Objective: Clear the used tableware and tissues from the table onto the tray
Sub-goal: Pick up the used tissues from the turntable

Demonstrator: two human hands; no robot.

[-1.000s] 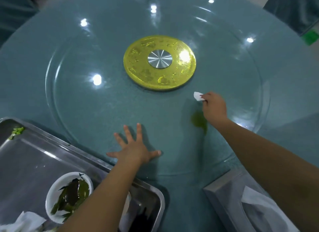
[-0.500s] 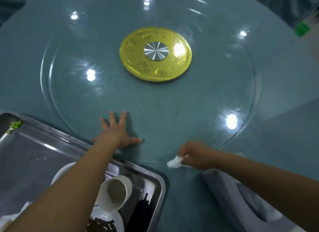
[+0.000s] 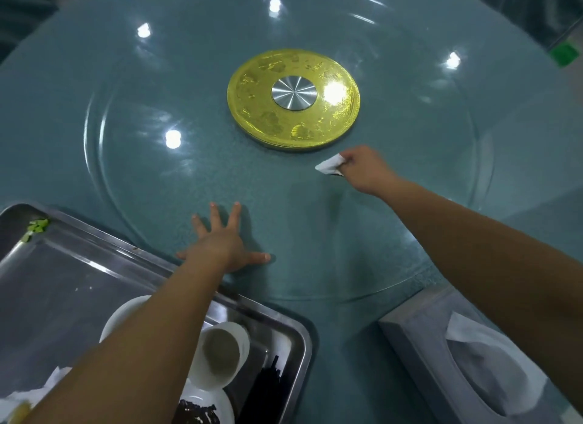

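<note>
While the left hand (image 3: 220, 250) lies flat with fingers splayed on the near part of the glass turntable (image 3: 410, 124), most likely to stop it spinning, the right hand (image 3: 362, 168) reaches out just short of the gold hub (image 3: 293, 98) and pinches a small white tissue (image 3: 328, 166) between thumb and curled fingers. The tissue is low over the glass, its free corner pointing left; whether it is being lifted off or rubbed over the surface cannot be told. The steel tray (image 3: 63, 281) sits at the near left of the table (image 3: 530, 133), well apart from the tissue. It already carries a cup (image 3: 220, 357), dark chopsticks (image 3: 268, 389), a plate of dark scraps (image 3: 202, 408) and crumpled paper (image 3: 53, 389), so clearing looks nearly done. A grey tissue box (image 3: 419, 344) stands at the near right beneath the right forearm, probably left there as clean stock. Next, the pinched tissue needs carrying back over the left arm to the tray; a loose pinch could drop it on the way.
</note>
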